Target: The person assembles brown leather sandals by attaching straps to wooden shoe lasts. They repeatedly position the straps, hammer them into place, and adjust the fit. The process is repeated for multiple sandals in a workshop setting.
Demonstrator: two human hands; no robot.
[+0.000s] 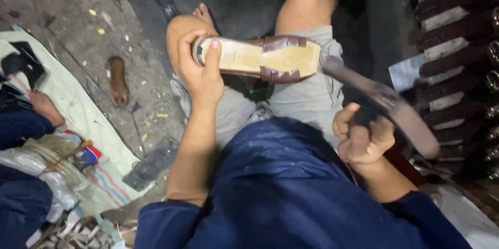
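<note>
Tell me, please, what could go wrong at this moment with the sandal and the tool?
The left hand grips the sandal at one end only, resting over the knee, so it may slip or twist. The right hand holds a dark, blurred tool close to the sandal; a stroke could perhaps hit the thumb or leg.

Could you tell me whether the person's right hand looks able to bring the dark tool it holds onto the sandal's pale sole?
Probably yes. The right hand holds the dark tool just beside the sandal, which the left hand steadies on the knee, sole up and uncovered.
</note>
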